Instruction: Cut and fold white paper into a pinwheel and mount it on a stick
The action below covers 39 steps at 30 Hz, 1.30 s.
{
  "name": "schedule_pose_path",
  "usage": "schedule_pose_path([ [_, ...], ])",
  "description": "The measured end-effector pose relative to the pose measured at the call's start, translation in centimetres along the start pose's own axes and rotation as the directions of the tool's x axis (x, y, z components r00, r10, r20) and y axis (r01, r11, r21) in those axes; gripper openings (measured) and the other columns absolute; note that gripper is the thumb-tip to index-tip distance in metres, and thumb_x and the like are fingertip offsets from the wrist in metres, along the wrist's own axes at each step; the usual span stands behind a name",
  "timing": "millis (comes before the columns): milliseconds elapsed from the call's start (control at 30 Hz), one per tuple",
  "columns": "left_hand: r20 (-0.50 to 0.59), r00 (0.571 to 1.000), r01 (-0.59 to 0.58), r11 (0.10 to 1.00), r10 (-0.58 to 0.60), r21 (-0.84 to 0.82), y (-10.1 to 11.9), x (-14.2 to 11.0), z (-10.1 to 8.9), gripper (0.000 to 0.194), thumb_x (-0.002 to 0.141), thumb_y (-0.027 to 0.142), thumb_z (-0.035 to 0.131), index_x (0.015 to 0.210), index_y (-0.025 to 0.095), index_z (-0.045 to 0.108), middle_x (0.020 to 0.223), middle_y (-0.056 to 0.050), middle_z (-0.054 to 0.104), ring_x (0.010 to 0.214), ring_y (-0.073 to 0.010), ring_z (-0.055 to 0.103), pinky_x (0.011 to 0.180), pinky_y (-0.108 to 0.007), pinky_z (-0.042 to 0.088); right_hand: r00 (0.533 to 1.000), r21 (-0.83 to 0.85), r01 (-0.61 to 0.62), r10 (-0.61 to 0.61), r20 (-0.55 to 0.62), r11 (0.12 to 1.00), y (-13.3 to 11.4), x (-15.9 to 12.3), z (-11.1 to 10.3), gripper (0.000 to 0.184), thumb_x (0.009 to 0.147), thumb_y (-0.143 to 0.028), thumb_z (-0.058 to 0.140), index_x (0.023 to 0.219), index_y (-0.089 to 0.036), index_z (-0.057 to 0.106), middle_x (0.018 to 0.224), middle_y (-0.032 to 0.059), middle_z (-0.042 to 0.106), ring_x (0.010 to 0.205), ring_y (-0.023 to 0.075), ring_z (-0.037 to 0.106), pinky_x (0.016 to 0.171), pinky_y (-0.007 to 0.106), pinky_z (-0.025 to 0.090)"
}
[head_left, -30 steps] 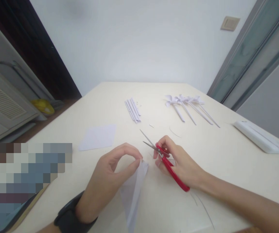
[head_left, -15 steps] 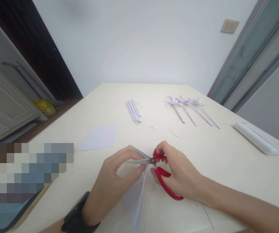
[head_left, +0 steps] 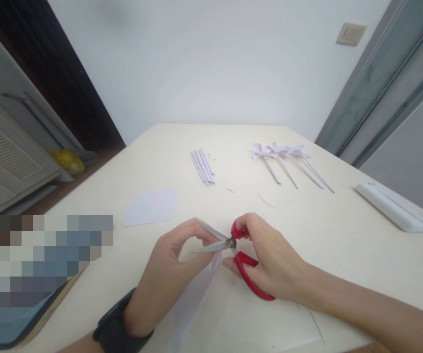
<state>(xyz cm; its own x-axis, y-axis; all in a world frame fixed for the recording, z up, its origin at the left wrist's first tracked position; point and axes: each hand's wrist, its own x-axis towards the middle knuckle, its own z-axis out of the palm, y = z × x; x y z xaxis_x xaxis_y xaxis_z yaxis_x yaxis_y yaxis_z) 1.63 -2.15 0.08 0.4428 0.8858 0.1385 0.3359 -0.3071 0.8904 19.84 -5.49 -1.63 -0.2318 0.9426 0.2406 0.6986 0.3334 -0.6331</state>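
My left hand (head_left: pixel 169 274), with a black watch on its wrist, pinches the tip of a folded white paper (head_left: pixel 197 299) that hangs down toward me. My right hand (head_left: pixel 270 260) grips red-handled scissors (head_left: pixel 241 257). Their blades are parted and point left, meeting the paper's tip right at my left fingertips. Both hands hover just above the cream table (head_left: pixel 344 245).
A flat white paper square (head_left: pixel 150 207) lies to the left. Farther back are a bundle of folded white strips (head_left: pixel 202 166) and several white paper pinwheels on sticks (head_left: pixel 285 159). A long white box (head_left: pixel 395 206) sits at the right edge. Thin paper slivers lie scattered about.
The scissors swung from pointing away up-left to pointing left at the paper tip. My right hand moved closer to my left, and the blades now straddle the tip.
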Motion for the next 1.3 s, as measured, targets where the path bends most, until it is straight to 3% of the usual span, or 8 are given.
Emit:
schedule_pose_path([
  [333,-0.065,0.997,-0.042,0.994,0.035,-0.098,-0.68,-0.41,-0.05,0.007,0.076,0.017,0.06,0.071,0.02,0.057,0.078,0.0,0.06,0.075,-0.016,0.057,0.067,-0.026,0.045,1.0,-0.023,0.002,-0.002,-0.014,1.0,-0.12,0.03,-0.04,0.027,0.075,-0.034,0.056,0.093,-0.02,0.042,0.086,0.0038,0.054,0.067,0.0163,0.047,0.057,0.03,0.04],
  [800,-0.008,0.999,-0.032,0.994,0.032,-0.108,-0.55,-0.32,-0.1,0.007,0.079,0.016,0.056,0.073,0.02,0.057,0.082,-0.002,0.06,0.078,-0.0169,0.057,0.064,-0.026,0.047,0.999,0.038,-0.027,0.026,0.023,0.999,-0.09,-0.02,0.18,0.028,0.075,-0.035,0.057,0.092,-0.021,0.041,0.086,0.0032,0.053,0.068,0.0164,0.048,0.062,0.032,0.042],
  [1300,-0.001,0.995,-0.098,0.994,0.098,-0.056,-0.34,-0.14,-0.13,0.014,0.076,0.006,0.052,0.077,0.019,0.058,0.082,0.0,0.061,0.08,-0.0161,0.058,0.077,-0.028,0.044,0.999,0.042,-0.026,0.025,0.03,0.999,-0.31,-0.12,0.17,0.027,0.074,-0.033,0.057,0.092,-0.021,0.041,0.086,0.0031,0.053,0.069,0.0165,0.048,0.062,0.032,0.042],
])
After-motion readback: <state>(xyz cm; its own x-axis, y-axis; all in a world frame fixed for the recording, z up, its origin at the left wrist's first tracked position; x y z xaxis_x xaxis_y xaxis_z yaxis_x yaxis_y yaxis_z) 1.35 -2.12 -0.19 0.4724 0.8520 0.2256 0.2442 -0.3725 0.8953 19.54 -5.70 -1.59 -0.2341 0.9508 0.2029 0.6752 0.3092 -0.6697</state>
